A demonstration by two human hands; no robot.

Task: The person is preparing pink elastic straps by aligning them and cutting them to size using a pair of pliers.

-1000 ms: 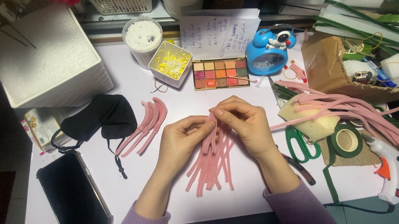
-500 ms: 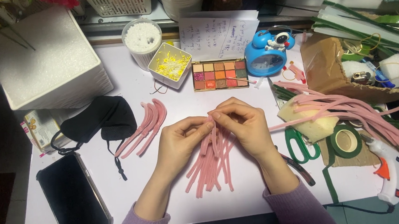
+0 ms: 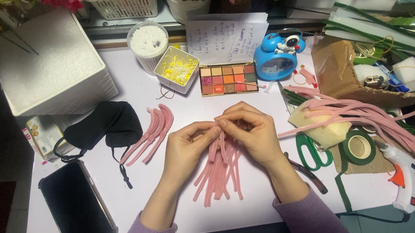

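Hanging toward the person from the pinch, the bundle of pink pipe cleaners [image 3: 218, 170] runs lengthwise down the white table [image 3: 269, 203]; left hand [image 3: 186, 148] and right hand [image 3: 251, 131], fingertips together, clamp its far end equally close, curved pink pieces [image 3: 150, 132] lying leftward.

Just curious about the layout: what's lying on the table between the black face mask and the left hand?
In the head view, a small curved bunch of pink strips lies between the mask and the left hand.
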